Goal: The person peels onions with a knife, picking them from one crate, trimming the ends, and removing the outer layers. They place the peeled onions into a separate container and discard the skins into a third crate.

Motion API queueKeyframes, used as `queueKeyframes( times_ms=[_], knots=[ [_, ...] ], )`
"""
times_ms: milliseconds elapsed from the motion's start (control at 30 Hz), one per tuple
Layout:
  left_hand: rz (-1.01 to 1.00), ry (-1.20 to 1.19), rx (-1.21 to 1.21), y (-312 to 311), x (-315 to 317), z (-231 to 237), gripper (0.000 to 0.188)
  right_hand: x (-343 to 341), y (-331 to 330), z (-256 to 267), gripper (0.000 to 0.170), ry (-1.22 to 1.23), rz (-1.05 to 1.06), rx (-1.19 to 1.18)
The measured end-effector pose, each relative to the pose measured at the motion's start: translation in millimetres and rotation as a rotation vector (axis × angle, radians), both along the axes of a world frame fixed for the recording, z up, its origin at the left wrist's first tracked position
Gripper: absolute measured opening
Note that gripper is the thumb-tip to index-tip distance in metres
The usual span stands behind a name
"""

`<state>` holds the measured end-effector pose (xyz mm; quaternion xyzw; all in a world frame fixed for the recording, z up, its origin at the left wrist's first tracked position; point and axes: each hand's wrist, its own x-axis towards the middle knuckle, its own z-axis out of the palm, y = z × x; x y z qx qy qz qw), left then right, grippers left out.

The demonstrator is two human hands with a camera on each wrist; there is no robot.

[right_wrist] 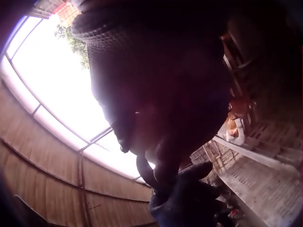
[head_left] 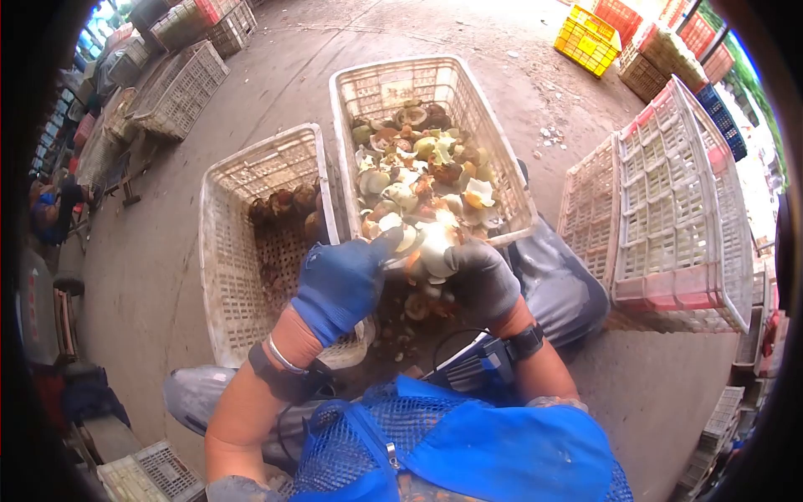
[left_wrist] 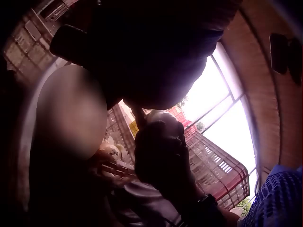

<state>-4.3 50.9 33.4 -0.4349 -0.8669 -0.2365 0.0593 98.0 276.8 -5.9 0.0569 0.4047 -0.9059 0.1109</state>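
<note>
Both hands meet over the near end of a plastic crate (head_left: 519,205) heaped with pale and brown, cup-like peelings (head_left: 410,171). Between them is a white rounded piece (head_left: 437,251), washed out by glare. My right hand (head_left: 485,280), in a dark grey glove, grips it from the right. The left hand (head_left: 343,280), in a blue glove, has curled fingers and pinches at the piece's left side. The left wrist view shows the right hand (left_wrist: 163,153) around the white piece (left_wrist: 161,118). In the dark right wrist view, the left hand (right_wrist: 184,194) touches the right fingertips.
A second crate (head_left: 219,251) on the left holds several brown round things (head_left: 284,201). Stacked crates (head_left: 661,209) stand on the right, and a yellow crate (head_left: 587,40) at the back. More crates (head_left: 188,88) and a person (head_left: 54,205) are at far left.
</note>
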Motion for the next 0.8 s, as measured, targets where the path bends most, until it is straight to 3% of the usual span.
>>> queueKeyframes(
  times_ms=[67, 133, 167, 233, 267, 300, 400, 533, 600, 633, 700, 800],
  knots=[
    [-0.053, 0.022, -0.108, -1, -4, -1, 0.042, -3, 9, -9, 0.026, -0.011, 0.126, -0.118],
    [-0.077, 0.023, -0.157, 2, -12, -10, 0.041, -12, 9, -11, 0.030, 0.598, 0.100, 0.702],
    [-0.105, 0.029, -0.200, 3, -15, -16, 0.040, -14, 8, -8, 0.030, 0.602, 0.102, 0.696],
    [-0.069, 0.011, -0.196, 8, -13, -23, 0.038, -17, 6, 13, 0.041, 0.365, 0.096, 0.674],
    [0.029, -0.069, -0.074, 10, -8, -27, 0.050, -23, -2, 15, 0.056, 0.413, -0.055, 0.706],
    [0.128, -0.150, 0.050, 12, -3, -32, 0.063, -26, -9, 21, 0.056, 0.418, -0.062, 0.707],
    [0.209, -0.171, 0.142, 21, 12, -38, 0.065, -23, -32, 41, 0.069, -0.178, -0.216, -0.079],
    [0.212, -0.099, 0.111, 22, 18, -40, 0.068, -21, -35, 3, 0.072, -0.128, -0.313, 0.015],
    [0.201, -0.044, 0.049, 16, 15, -34, 0.068, -21, -20, -28, 0.076, 0.350, -0.168, 0.766],
    [0.198, -0.044, -0.007, 14, 10, -29, 0.068, -22, -23, -13, 0.076, 0.354, -0.169, 0.761],
    [0.197, -0.041, -0.063, 14, 1, -26, 0.068, -21, -26, 21, 0.081, 0.035, -0.157, 0.455],
    [0.121, -0.010, 0.037, 28, -19, -28, 0.044, -21, -18, 11, 0.082, 0.073, -0.157, 0.602]
  ],
)
